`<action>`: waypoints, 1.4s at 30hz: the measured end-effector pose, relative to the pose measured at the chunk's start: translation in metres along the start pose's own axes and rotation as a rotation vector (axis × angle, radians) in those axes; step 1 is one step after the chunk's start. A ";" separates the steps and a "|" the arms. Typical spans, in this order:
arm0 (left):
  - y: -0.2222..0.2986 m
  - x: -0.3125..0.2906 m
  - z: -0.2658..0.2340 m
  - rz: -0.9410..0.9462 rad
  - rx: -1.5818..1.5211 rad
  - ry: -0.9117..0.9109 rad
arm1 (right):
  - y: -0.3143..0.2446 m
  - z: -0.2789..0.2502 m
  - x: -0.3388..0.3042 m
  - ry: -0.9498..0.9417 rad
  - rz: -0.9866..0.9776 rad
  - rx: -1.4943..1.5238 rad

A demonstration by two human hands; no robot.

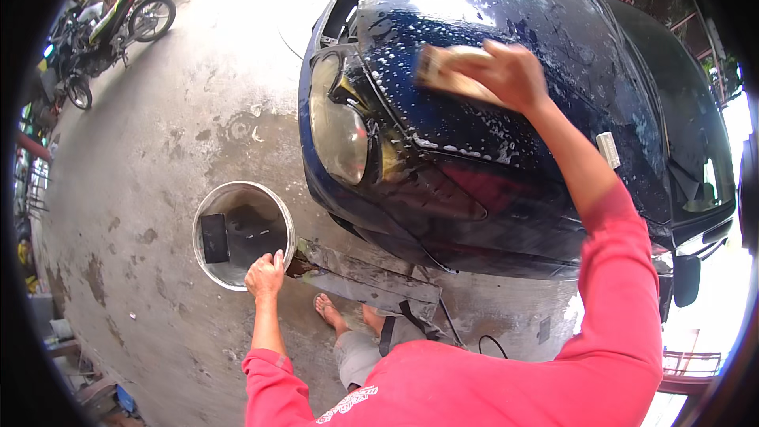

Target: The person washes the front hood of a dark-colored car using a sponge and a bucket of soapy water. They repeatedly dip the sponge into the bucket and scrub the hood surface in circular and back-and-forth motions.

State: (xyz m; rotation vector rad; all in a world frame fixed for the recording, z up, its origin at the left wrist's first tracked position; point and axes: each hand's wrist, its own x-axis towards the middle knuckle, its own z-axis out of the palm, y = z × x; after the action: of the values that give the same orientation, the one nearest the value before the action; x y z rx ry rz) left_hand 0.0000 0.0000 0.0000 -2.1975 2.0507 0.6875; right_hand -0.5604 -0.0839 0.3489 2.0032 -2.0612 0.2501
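Far left, upper corner: dark parked motorcycle with yellow-green trim, standing on the stained, wet grey concrete floor, well apart from everything else.

Lower, left of centre: round white plastic bucket on the concrete, shallow dark water inside, with a dark rectangular sponge lying against its left inner wall.

At the bucket's lower right rim: left hand, fingers curled over the edge and gripping it, nothing else held; red long sleeve behind it.

Just right of that: bare foot in a flip-flop sandal on the floor, beside a flat grey panel lying under the car's nose.

Centre: yellowed, cloudy headlight on the front of a dark blue car, with the soapy, wet dark blue bonnet beside it, flecked with white suds.

Right of centre, on the bonnet: right hand, closed around a pale tan rectangular sponge, pressing it flat against the sudsy paint; sponge blurred.

Far right: dark windscreen and black side mirror.
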 end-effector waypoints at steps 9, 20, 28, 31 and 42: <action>-0.030 0.065 0.023 -0.510 -0.914 -0.079 | -0.003 0.011 0.050 -0.088 -0.064 0.220; 0.424 -0.055 -0.242 1.184 -0.608 0.104 | 0.038 -0.040 -0.072 -0.057 -0.098 0.278; 0.492 -0.007 -0.261 1.226 0.038 0.251 | 0.056 -0.047 -0.224 -0.179 0.532 -0.196; 0.453 0.025 -0.271 0.989 -0.186 0.294 | 0.035 -0.037 -0.214 -0.142 0.649 -0.266; 0.103 0.120 -0.210 0.718 -0.372 0.069 | -0.084 0.043 -0.034 -0.207 0.615 -0.202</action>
State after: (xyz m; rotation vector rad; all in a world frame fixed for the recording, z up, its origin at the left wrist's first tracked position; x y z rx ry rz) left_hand -0.0385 -0.1951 0.1720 -1.5772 2.9719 1.1282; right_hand -0.4785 -0.0674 0.2937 1.2822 -2.6670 -0.0608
